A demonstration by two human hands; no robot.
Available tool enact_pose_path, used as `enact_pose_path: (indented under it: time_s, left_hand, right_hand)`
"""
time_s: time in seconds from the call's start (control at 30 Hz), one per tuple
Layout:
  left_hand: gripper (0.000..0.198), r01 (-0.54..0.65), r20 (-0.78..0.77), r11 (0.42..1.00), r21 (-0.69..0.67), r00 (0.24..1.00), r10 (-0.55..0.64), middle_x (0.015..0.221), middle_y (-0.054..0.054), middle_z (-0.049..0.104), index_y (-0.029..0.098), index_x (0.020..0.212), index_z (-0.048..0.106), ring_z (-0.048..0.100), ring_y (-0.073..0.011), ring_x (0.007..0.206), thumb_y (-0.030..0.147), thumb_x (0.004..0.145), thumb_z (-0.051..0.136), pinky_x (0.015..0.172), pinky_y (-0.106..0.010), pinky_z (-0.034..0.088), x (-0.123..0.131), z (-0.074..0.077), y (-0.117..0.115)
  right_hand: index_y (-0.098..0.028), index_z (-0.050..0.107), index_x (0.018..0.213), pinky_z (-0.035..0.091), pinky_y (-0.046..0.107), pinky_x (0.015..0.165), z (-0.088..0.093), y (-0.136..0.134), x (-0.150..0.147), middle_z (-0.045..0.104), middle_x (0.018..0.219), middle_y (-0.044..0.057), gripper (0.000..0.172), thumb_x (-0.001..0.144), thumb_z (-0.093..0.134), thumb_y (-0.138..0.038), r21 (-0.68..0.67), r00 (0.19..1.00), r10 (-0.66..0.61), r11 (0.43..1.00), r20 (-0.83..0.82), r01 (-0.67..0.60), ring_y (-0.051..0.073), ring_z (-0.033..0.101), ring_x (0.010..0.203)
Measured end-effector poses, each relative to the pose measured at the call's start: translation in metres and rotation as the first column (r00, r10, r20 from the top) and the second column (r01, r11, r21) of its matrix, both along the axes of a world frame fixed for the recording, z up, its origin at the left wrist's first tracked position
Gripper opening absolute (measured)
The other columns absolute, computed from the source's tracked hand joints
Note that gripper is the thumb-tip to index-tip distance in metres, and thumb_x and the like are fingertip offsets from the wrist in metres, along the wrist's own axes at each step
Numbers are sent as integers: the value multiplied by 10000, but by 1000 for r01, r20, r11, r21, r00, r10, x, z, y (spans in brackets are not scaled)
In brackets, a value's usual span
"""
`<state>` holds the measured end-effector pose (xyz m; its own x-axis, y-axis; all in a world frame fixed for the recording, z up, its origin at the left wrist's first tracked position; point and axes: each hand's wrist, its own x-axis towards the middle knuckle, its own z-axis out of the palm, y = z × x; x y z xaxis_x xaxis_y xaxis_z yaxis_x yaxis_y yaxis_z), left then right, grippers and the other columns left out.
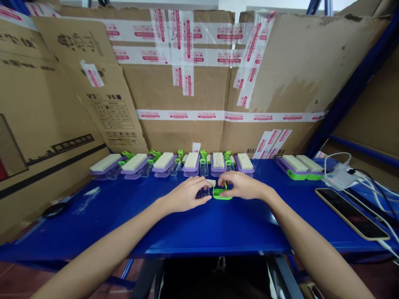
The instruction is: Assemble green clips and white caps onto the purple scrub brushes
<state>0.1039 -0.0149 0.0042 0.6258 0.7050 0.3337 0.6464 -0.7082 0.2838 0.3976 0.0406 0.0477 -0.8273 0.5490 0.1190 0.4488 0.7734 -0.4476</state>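
Just behind the table's front half, my left hand is closed with thumb and fingers round a small clear plastic container. My right hand pinches a bright green plastic part, shaped like a shallow open frame. The two pieces lie close together; whether they are joined cannot be made out. A cream-coloured piece shows between the hands, partly covered by fingers. Behind them stands a row of purple brushes with cream bristles, and between these are clear bottles with green tops.
On the blue table, two green-based brushes sit at the back right. Near them lie a white adapter with cables and a phone. A black round object is at the left. Taped cardboard walls the back.
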Motion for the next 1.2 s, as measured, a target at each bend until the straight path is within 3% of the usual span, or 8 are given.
enact_pose_path:
  time_s: [0.13, 0.33, 0.97, 1.2]
  left_hand:
    - [250, -21, 14, 1000, 16, 1000, 20, 1135, -62, 761, 269, 1285, 688, 752, -296, 1075, 465, 1130, 663, 1037, -511, 593, 1, 1, 0]
    - [251, -22, 5, 999, 25, 1000, 22, 1152, -64, 772, 265, 1310, 694, 767, -294, 1106, 442, 1133, 665, 1069, -513, 589, 0, 3, 1]
    - [267, -19, 9, 1000, 25, 1000, 18, 1137, -56, 770, 265, 1291, 716, 758, -285, 1080, 465, 1120, 671, 1013, -483, 582, -1, 1, 3]
    - [277, -15, 11, 1000, 12, 1000, 15, 1168, -55, 776, 272, 1307, 718, 762, -283, 1097, 472, 1120, 681, 1060, -489, 576, -1, -1, 3]
  right_hand:
    - [-186, 746, 1191, 461, 329, 835, 0, 0, 1, 728, 1088, 57, 387, 906, 965, -329, -5, 995, -42, 999, 96, 43, 219, 646, 930]
    - [-194, 730, 1059, 428, 320, 800, -2, 4, 4, 727, 1046, 45, 244, 914, 918, -251, -1, 992, -43, 999, 119, 43, 223, 630, 925]
    - [-203, 726, 1098, 477, 328, 821, 1, 13, 17, 777, 1095, 49, 241, 939, 905, -235, -51, 983, -58, 996, 171, 68, 231, 680, 941]
    - [-197, 720, 1117, 479, 327, 805, 4, 11, 18, 774, 1097, 53, 242, 953, 895, -222, -52, 978, -73, 995, 194, 85, 229, 672, 928]
